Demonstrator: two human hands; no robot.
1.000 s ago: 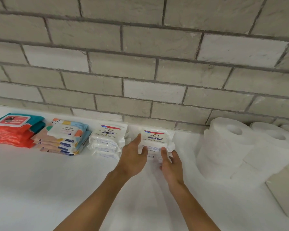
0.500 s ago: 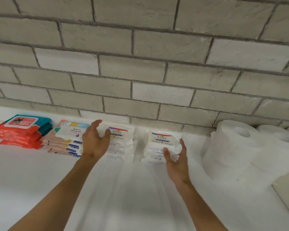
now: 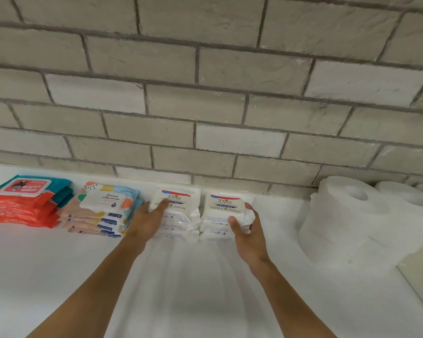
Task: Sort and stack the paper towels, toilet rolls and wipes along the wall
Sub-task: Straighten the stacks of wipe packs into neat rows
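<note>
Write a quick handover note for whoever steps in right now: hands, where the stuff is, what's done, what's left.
Left hand: open, resting on the left Dove stack.
Right hand: open grip against the right Dove stack's right side.
Along the wall, left to right: red wipes stack, patterned wipes stack, both Dove stacks, toilet rolls.
Done: wipes sorted into four stacks.
Left: square up the Dove stacks; check the rolls at the right, partly out of view.
</note>
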